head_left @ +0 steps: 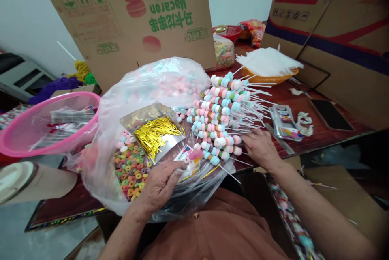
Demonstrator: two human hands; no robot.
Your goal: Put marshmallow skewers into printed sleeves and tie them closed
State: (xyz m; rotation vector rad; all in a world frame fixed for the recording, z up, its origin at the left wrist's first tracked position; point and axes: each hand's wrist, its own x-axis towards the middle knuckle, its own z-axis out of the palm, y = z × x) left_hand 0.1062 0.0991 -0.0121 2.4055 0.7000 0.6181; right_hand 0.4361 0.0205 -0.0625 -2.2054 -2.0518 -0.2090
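My left hand (165,183) is closed at the near edge of a small clear printed bag (194,157), thumb and fingers together. My right hand (261,148) is closed around the stick end of a marshmallow skewer (227,141); its fingertips are partly hidden. Beyond it lies a pile of marshmallow skewers (219,108) in pink, blue and white, their white sticks pointing right. A silver pouch of gold twist ties (154,134) sits left of the pile. Under it, a large clear plastic bag (106,130) holds coloured cereal rings (130,166) and loose marshmallows (179,85).
A pink basket (91,99) with flat packets and a lidded cup (57,183) stand left. Behind rises a cardboard box (127,37). An orange basket (281,79) of white sticks, a stack of printed bags (282,120) and a phone (331,114) are right.
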